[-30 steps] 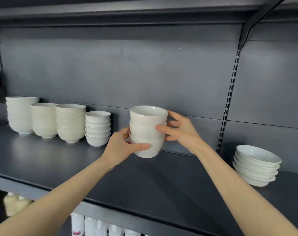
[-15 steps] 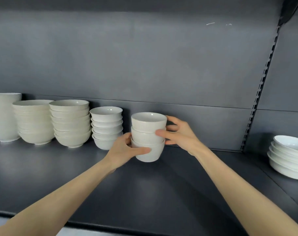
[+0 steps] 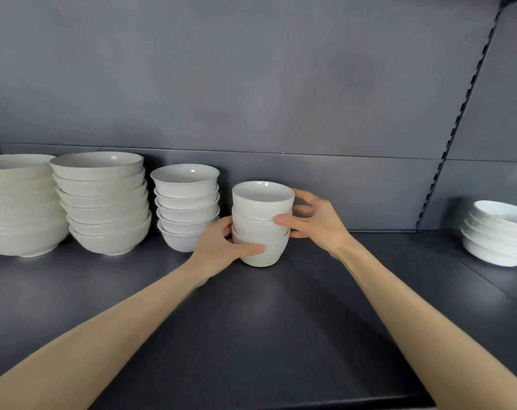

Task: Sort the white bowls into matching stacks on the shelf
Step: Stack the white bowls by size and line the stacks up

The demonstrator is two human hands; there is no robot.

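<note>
A dark grey shelf (image 3: 251, 335) runs below a grey back panel (image 3: 251, 84) with a slotted rail (image 3: 458, 128) at the right. Five stacks of white bowls are in view. The middle stack (image 3: 261, 220) has three deep bowls. The left hand (image 3: 218, 250) grips its bottom bowl, thumb across the front. The right hand (image 3: 316, 223) curls around the upper two. Whether its base touches the shelf is unclear. Just left stands a stack of small bowls (image 3: 186, 202), about five, partly hidden by the left hand. Next come a stack of wide bowls (image 3: 103, 202), about six, and a far-left stack (image 3: 17, 208), cut off by the edge. Well apart at the right, a stack of shallow bowls (image 3: 499, 235) is also cut off.
</note>
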